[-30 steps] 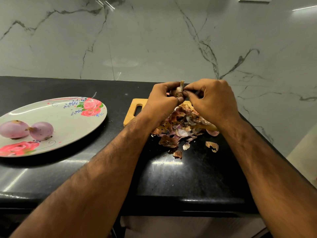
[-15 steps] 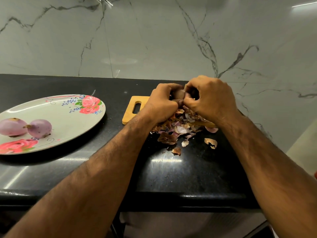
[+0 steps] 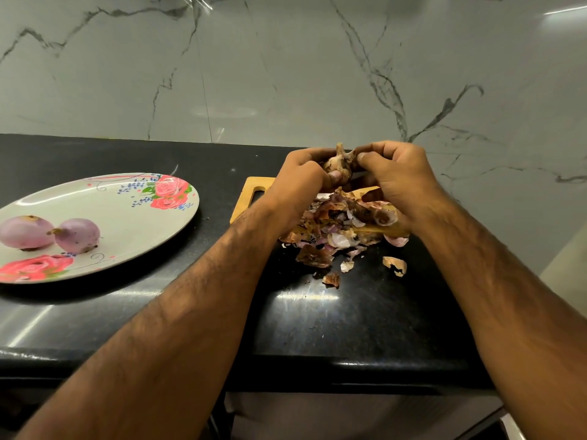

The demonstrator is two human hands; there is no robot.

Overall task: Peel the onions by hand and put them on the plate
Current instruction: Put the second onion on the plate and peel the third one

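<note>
Both hands hold one brown-skinned onion above the wooden cutting board. My left hand grips it from the left with the thumb on its front. My right hand pinches its skin from the right. Most of the onion is hidden by the fingers. Two peeled purple onions lie side by side on the left part of the flowered plate.
A heap of onion peels covers the board and spills onto the black counter, with loose scraps toward the front. A marble wall stands close behind. The counter's front edge runs just below my forearms.
The onion was buried between the closed hands half a second ago; now its top shows between them, and the hands have shifted slightly while working its skin.
</note>
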